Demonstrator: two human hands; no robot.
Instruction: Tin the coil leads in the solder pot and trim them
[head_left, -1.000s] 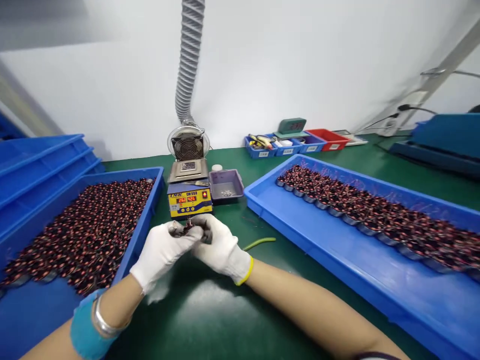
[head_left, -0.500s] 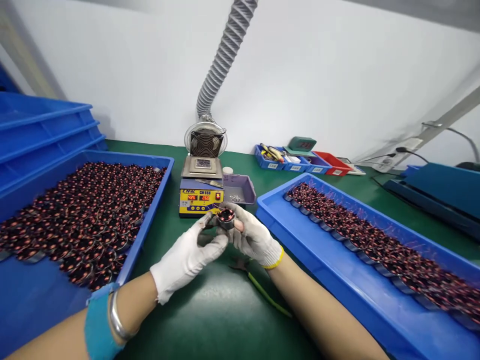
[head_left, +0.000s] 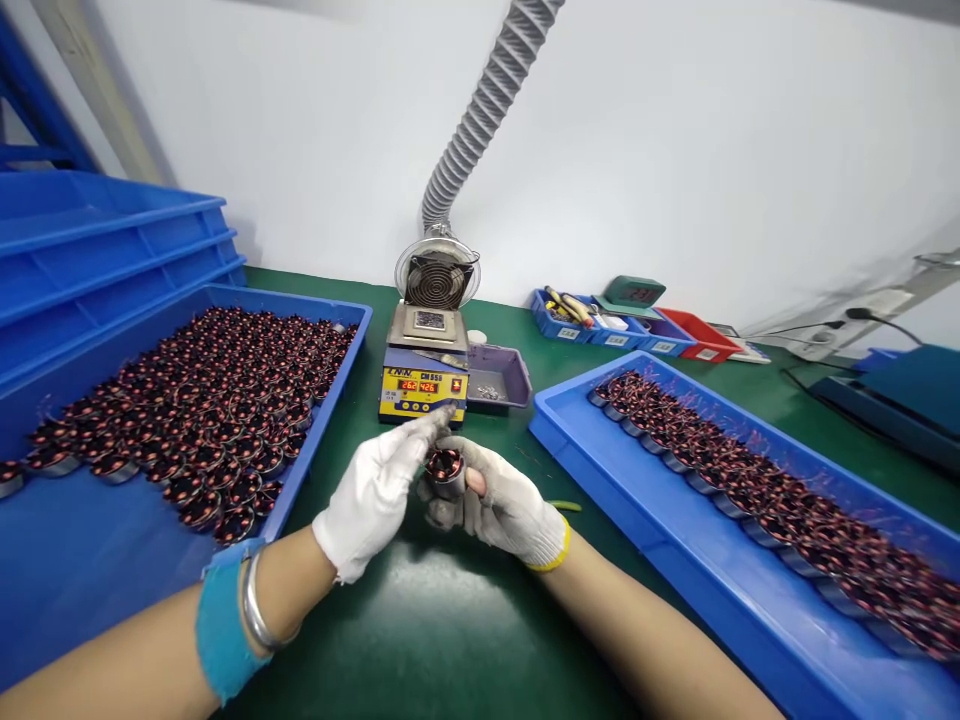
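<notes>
My right hand (head_left: 506,500), in a white glove with bare thumb tip, grips a small round motor stator (head_left: 446,470) with a black core and copper windings. My left hand (head_left: 382,485), also gloved, is at the stator's left side. Its fingers are pressed together above the rim; whatever lies between them is hidden. Behind the right hand, part of a green tool handle (head_left: 564,505) shows on the green table. Just beyond the hands stands a yellow-and-blue solder pot (head_left: 424,385) with red digits and a square, silvery well on top.
To the left, a blue tray (head_left: 322,440) holds many stators, beside stacked blue trays (head_left: 112,240). Another blue tray (head_left: 600,460) on the right carries rows of stators with upright wires. A purple bin (head_left: 510,375), small parts boxes (head_left: 622,330) and an exhaust hose (head_left: 487,110) are behind.
The view has swung left. The stator has come slightly nearer to me. My left fingers have drawn together over its left side, and the thin wires seen there before are now hidden.
</notes>
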